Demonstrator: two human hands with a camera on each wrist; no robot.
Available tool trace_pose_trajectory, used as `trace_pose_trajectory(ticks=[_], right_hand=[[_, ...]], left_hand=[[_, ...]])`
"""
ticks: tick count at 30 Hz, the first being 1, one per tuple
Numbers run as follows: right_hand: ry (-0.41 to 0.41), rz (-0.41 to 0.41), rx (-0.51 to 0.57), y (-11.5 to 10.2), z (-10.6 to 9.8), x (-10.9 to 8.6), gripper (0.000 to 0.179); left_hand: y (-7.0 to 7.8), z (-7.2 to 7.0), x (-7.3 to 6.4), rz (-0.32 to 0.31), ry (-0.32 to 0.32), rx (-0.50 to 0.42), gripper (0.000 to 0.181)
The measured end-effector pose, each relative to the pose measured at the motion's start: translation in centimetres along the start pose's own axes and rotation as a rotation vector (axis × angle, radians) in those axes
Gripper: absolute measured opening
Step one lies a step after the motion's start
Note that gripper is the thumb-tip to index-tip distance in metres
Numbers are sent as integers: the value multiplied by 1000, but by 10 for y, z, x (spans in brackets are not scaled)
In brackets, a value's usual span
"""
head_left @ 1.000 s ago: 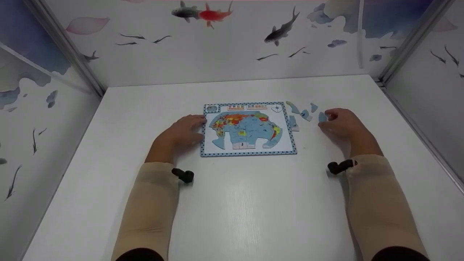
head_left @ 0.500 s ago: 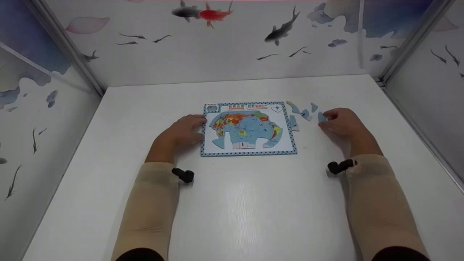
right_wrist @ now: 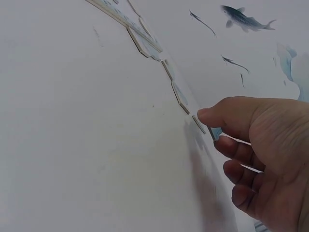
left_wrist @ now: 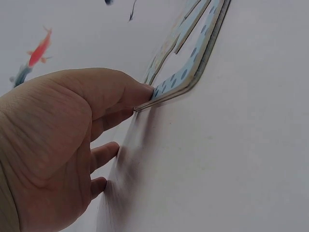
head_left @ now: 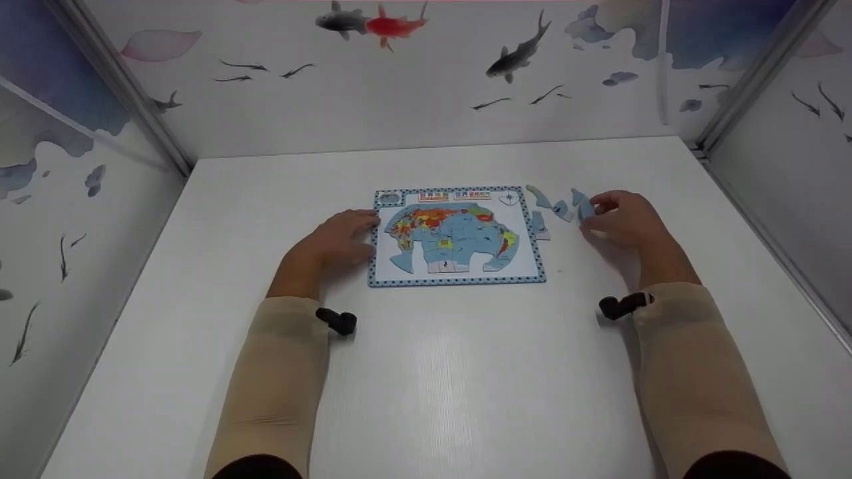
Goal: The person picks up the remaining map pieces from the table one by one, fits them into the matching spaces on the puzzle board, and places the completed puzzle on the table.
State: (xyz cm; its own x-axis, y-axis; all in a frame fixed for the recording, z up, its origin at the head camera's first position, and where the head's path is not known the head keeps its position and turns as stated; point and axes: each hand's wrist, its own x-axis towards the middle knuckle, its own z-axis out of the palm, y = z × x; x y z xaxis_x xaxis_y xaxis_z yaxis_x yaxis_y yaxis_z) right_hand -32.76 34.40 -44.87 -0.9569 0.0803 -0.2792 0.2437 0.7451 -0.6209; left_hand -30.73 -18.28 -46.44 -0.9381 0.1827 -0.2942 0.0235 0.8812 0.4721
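Note:
A world map puzzle board (head_left: 459, 281) with a blue dotted border lies flat on the white table, many of its map pieces in place. My left hand (head_left: 336, 239) rests at the board's left edge, its thumb (left_wrist: 137, 92) touching the border in the left wrist view and the other fingers extended toward the tabletop. To the right of the board, my right hand (head_left: 626, 218) pinches a small blue puzzle piece (head_left: 586, 209) between thumb and forefinger. In the right wrist view, that piece (right_wrist: 215, 132) is partly hidden by the fingertips.
Several loose pieces lie right of the board: a long curved one (head_left: 538, 197), a blue one (head_left: 562, 211), a small pointed one (head_left: 577, 195) and one (head_left: 539, 225) by the border. White panels with painted fish (head_left: 516, 56) enclose the table (head_left: 426, 372).
My right hand has moved slightly up and left with the pinched piece, which now appears close to the small pointed piece. The left hand and board have stayed put.

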Motion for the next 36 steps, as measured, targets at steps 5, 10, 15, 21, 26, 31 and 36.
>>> trace_pose_trajectory(ticks=[5,10,15,21,26,31,36], right_hand=[[24,-11,28,-9,1,-2,66],[45,1,33,-19,2,-4,69],[61,-25,16,-31,5,-6,68],[82,-79,20,-45,10,-10,65],[85,-85,40,-57,14,-17,64],[84,-110,52,-70,18,-24,63],[89,-157,48,-83,26,-30,60]], left_hand=[[1,0,-1,9,3,-7,72],[2,0,-2,3,3,-12,71],[2,-2,-1,23,-4,-6,72],[1,-2,-1,26,-14,-7,72],[0,-2,-1,22,-24,-21,72],[-1,-2,1,27,-25,-21,72],[-3,-2,3,51,-24,7,72]])
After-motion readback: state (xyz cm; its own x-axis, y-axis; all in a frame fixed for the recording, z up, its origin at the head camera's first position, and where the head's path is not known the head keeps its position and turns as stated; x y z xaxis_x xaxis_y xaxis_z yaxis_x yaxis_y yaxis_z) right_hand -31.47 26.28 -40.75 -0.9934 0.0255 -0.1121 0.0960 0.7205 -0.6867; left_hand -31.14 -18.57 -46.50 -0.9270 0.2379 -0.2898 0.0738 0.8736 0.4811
